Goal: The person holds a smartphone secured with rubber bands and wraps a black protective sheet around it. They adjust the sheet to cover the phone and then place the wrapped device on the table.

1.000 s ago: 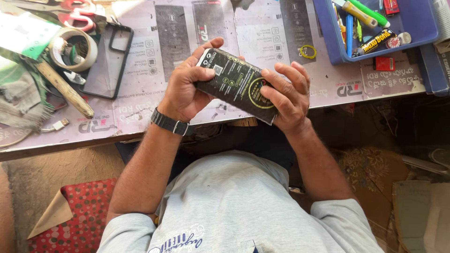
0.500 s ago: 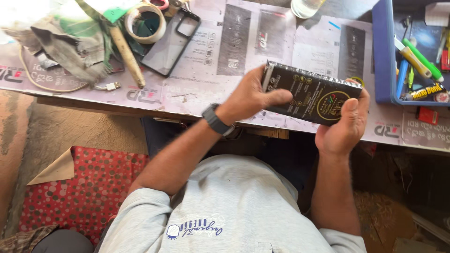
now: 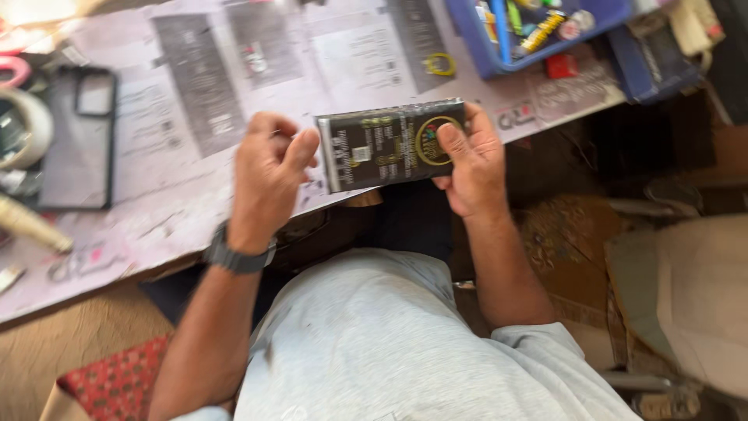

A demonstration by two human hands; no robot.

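Person: seated at a low work table (image 3: 195, 226), seen from above; grey shirt (image 3: 374, 335) nearest the camera, patterned red cloth (image 3: 117, 382) at the lower left.
Left wrist: dark watch band (image 3: 234, 256) around it.
Left hand (image 3: 269, 175): fingers curled, fingertips resting against the left short end of a flat dark box; a light touch rather than a full clasp, though blur hides the exact contact.
Right hand (image 3: 467, 168): grips the box's right end, thumb pressed on the printed face, fingers wrapped behind.
Flat dark box (image 3: 389, 144): slim rectangular retail carton, glossy, black with small light print and a gold ring emblem; held level in the air just over the table's near edge, between both hands.
Step in hand: it looks like the carton is being turned over and inspected, or readied for opening at the left end.
Next move calls for: probably a firm right-hand hold while the left fingers find a flap or edge.
Table cover: pale printed paper sheets, matte and creased.
Left side of the table: black phone case (image 3: 78, 140) lying flat, with a roll of tape (image 3: 23, 125) at the left edge.
Far edge: a small yellow ring (image 3: 440, 64) on the paper, beside a blue plastic tray (image 3: 483, 54) of coloured pens and tools at the far right corner.
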